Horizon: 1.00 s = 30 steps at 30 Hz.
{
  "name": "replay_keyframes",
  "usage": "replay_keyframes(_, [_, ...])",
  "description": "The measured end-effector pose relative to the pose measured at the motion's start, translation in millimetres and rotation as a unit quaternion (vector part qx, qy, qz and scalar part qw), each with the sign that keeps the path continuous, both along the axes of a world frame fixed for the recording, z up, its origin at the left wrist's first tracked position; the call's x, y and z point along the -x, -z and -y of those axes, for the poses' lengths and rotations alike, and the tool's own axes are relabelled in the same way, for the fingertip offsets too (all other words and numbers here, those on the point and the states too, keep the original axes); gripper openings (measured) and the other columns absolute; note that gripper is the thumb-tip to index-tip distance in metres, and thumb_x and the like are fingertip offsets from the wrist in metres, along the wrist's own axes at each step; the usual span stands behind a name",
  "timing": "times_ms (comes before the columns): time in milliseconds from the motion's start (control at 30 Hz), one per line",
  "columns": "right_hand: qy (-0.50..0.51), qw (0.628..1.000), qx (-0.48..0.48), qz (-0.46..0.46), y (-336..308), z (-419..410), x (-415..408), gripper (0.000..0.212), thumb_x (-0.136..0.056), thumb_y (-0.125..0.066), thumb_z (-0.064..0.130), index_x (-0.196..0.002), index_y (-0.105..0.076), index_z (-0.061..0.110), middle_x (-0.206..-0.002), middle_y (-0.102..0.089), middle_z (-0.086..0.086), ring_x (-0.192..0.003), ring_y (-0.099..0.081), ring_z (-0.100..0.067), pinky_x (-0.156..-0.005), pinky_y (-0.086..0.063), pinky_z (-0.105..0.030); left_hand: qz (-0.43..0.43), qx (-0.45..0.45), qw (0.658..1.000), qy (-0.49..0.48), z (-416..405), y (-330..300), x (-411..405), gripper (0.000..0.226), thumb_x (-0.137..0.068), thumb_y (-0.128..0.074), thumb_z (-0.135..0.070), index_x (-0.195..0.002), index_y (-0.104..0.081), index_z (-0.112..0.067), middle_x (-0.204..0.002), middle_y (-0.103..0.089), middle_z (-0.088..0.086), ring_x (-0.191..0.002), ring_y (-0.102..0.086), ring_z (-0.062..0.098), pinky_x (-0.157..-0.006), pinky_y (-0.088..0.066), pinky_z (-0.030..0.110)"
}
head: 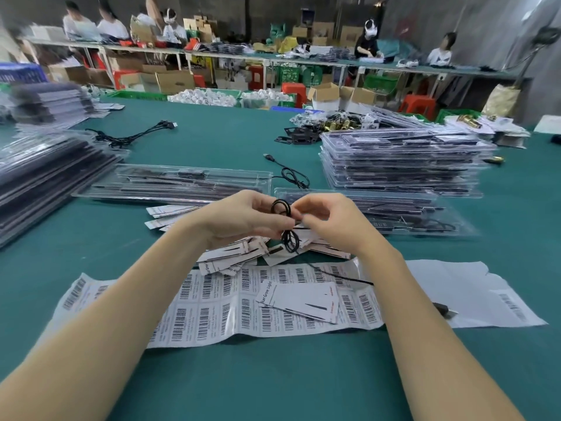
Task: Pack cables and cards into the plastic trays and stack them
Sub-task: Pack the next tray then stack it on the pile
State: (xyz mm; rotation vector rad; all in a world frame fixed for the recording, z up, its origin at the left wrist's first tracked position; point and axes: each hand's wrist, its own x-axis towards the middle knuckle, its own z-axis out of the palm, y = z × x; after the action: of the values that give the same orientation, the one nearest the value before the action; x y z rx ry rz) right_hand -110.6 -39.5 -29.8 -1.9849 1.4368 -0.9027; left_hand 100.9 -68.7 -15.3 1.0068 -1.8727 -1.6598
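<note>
A thin black cable is coiled in small loops between my two hands, above the green table. My left hand grips the coil from the left, and my right hand pinches it from the right. The cable's free end trails down and right over the paper to a dark plug. White cards lie in a loose pile under my hands, and one card rests on the barcode sheets. Two clear plastic trays lie open just beyond, one on the left and one on the right.
Barcode label sheets and a white backing sheet cover the near table. Tray stacks stand at right and left. Loose cables lie on the green table. People work at benches behind.
</note>
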Motion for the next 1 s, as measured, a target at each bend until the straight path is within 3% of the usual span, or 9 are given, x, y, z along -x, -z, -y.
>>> replay_keyframes(100, [0.056,0.993,-0.019,0.098,-7,-1,6,0.031,-0.097,-0.049,0.002,-0.099,-0.073,0.021,-0.091,-0.077,0.006,-0.086,-0.071,-0.008,-0.079,-0.057,-0.023,-0.044,0.009,0.998,-0.043,-3,1,9,0.018,-0.095,-0.066,-0.012,-0.111,-0.075,-0.013,-0.107,-0.071,0.008,-0.094,-0.067,0.021,-0.084,-0.061,0.038])
replay_keyframes(167, [0.059,0.988,-0.088,0.116,-15,-2,14,0.016,-0.1,-0.055,0.013,-0.098,-0.07,0.02,-0.086,-0.077,0.005,-0.077,-0.07,-0.009,-0.064,-0.056,-0.022,-0.068,0.01,0.996,-0.064,-8,0,17,0.015,-0.098,-0.062,-0.011,-0.11,-0.071,-0.011,-0.103,-0.069,0.005,-0.085,-0.069,0.022,-0.076,-0.061,0.04])
replay_keyframes(267, [-0.009,0.975,-0.203,0.084,-24,-8,21,0.024,-0.092,-0.07,0.041,-0.101,-0.071,0.018,-0.092,-0.078,0.004,-0.083,-0.074,-0.012,-0.062,-0.054,-0.018,-0.085,0.034,0.987,-0.135,-13,-1,30,0.015,-0.099,-0.062,-0.012,-0.113,-0.061,-0.007,-0.101,-0.069,0.012,-0.081,-0.074,0.026,-0.067,-0.062,0.038])
replay_keyframes(333, [-0.038,0.967,-0.233,0.096,-25,-12,22,0.03,-0.087,-0.077,0.04,-0.104,-0.068,0.016,-0.096,-0.078,-0.001,-0.09,-0.076,-0.017,-0.064,-0.054,-0.018,-0.101,0.035,0.977,-0.186,-14,2,38,0.022,-0.096,-0.066,-0.014,-0.115,-0.056,-0.007,-0.102,-0.071,0.018,-0.083,-0.075,0.029,-0.065,-0.062,0.037])
replay_keyframes(500, [-0.025,0.962,-0.202,0.18,-23,-12,18,0.018,-0.086,-0.079,0.018,-0.098,-0.066,0.014,-0.092,-0.078,-0.007,-0.075,-0.074,-0.019,-0.065,-0.056,-0.023,-0.147,0.033,0.972,-0.179,-9,9,37,0.014,-0.094,-0.07,-0.018,-0.105,-0.071,-0.01,-0.101,-0.077,0.013,-0.09,-0.076,0.023,-0.075,-0.059,0.024])
replay_keyframes(667, [0.002,0.966,-0.158,0.203,-21,-10,21,0.015,-0.086,-0.077,0.009,-0.098,-0.069,0.014,-0.074,-0.068,0.001,-0.06,-0.056,-0.01,-0.058,-0.048,-0.02,-0.095,0.089,0.983,-0.128,-4,11,30,0.019,-0.094,-0.069,-0.025,-0.112,-0.073,-0.026,-0.11,-0.076,-0.007,-0.106,-0.069,0.006,-0.085,-0.051,0.022])
replay_keyframes(767, [0.021,0.965,-0.138,0.223,-21,-11,28,0.012,-0.086,-0.079,0.013,-0.095,-0.071,0.017,-0.081,-0.07,-0.001,-0.062,-0.057,-0.008,-0.06,-0.051,-0.021,-0.138,0.077,0.981,-0.116,-7,15,37,0.027,-0.096,-0.067,-0.017,-0.122,-0.067,-0.016,-0.114,-0.075,0.002,-0.113,-0.068,0.018,-0.098,-0.053,0.032])
replay_keyframes(900, [0.044,0.968,-0.154,0.194,-20,-12,30,0.014,-0.082,-0.083,0.03,-0.082,-0.071,0.023,-0.083,-0.075,0.0,-0.054,-0.055,-0.01,-0.054,-0.048,-0.021,-0.237,0.037,0.953,-0.184,-13,23,53,0.017,-0.095,-0.066,-0.007,-0.107,-0.055,-0.005,-0.105,-0.076,0.013,-0.101,-0.073,0.027,-0.088,-0.059,0.033])
replay_keyframes(1000, [0.047,0.966,-0.196,0.16,-20,-12,29,0.026,-0.083,-0.079,0.046,-0.076,-0.074,0.022,-0.075,-0.073,0.0,-0.046,-0.047,-0.009,-0.047,-0.042,-0.017,-0.268,0.027,0.944,-0.19,-14,27,57,0.014,-0.096,-0.065,-0.01,-0.11,-0.065,-0.009,-0.11,-0.076,0.01,-0.106,-0.072,0.023,-0.093,-0.056,0.031])
